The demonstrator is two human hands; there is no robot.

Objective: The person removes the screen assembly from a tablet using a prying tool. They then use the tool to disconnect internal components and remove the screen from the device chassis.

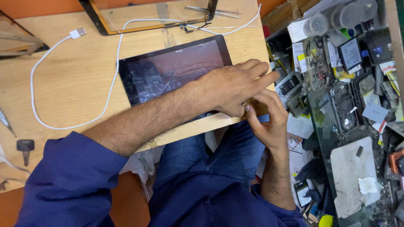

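A black tablet (168,69) lies screen up on a light wooden table (63,84), its glass reflecting the room. My left hand (233,86) reaches across it and presses flat on the tablet's near right corner, fingers stretched toward the table edge. My right hand (267,120) comes up from below the table edge and pinches at that same corner, fingertips touching under my left hand. What the fingers grip is hidden. A white cable (75,80) loops across the table beside the tablet.
A detached black screen frame (99,21) and metal tweezers (212,10) lie at the table's far side. A key (25,147) sits at the near left. To the right, a cluttered bench (349,105) holds several phone parts, boxes and scraps.
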